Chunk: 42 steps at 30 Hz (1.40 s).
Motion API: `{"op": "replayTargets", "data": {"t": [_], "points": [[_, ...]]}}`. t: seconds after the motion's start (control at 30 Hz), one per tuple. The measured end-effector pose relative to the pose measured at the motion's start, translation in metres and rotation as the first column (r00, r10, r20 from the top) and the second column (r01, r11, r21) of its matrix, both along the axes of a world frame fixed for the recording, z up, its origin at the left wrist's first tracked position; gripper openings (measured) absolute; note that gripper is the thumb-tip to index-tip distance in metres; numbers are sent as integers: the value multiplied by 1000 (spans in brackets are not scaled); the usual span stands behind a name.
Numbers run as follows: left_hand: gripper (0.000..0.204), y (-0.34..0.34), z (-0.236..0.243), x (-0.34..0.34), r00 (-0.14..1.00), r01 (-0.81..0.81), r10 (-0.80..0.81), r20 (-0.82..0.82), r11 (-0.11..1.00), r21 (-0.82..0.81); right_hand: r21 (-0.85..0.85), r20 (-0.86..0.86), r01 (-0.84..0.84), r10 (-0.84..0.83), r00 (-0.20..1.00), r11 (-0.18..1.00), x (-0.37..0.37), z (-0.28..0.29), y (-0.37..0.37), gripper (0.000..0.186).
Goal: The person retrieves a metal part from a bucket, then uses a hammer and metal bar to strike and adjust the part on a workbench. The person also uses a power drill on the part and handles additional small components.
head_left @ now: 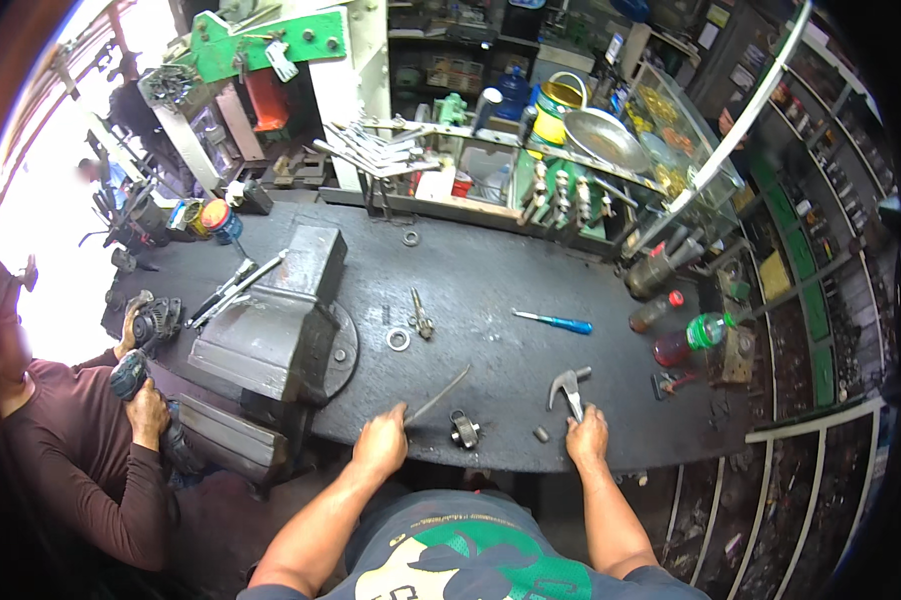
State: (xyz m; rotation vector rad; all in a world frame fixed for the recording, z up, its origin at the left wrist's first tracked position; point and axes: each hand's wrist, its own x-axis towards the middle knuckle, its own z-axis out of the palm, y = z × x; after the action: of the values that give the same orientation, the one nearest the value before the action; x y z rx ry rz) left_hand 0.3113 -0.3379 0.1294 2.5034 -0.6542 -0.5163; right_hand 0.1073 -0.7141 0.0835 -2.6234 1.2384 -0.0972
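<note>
My left hand (381, 440) is closed on a long thin metal bar (441, 394) that lies angled toward the back right over the dark bench. My right hand (588, 432) grips the handle of a claw hammer (569, 388) at the front right. Between my hands are a small dark metal fitting (465, 429) with a loop on top and a short cylindrical sleeve (542, 434). Farther back lie a metal ring (398, 340), a shafted metal part (421, 316) and a blue-handled tool (566, 325).
A large vise (266, 330) fills the bench's left. A co-worker (81, 440) at the left holds a cordless drill and a metal component (156, 322). Bottles (671, 348) stand at the right. Wrenches (376, 150) and shelving (811, 300) line the back and right.
</note>
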Motion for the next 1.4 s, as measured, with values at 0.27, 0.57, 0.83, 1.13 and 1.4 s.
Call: {"op": "replayTargets", "data": {"t": [0.27, 0.57, 0.83, 1.13, 1.4], "points": [[40, 72, 3, -59, 958, -277, 273, -92, 960, -40, -57, 470, -546, 505, 724, 836, 229, 16, 26, 33], [41, 116, 5, -74, 884, -431, 422, -200, 903, -1, 22, -54, -634, 634, 771, 773, 506, -11, 92, 45], [43, 143, -17, -67, 886, -430, 401, -234, 898, -91, -29, -37, -590, 589, 807, 807, 499, -9, 93, 29], [45, 140, -18, -27, 979, -171, 137, -151, 955, -244, -82, 19, -937, 941, 339, 339, 317, 38, 177, 42], [48, 107, -25, 3, 973, 186, -183, -141, 982, 10, 23, 265, -894, 859, 437, 447, 199, 104, 199, 63]]}}
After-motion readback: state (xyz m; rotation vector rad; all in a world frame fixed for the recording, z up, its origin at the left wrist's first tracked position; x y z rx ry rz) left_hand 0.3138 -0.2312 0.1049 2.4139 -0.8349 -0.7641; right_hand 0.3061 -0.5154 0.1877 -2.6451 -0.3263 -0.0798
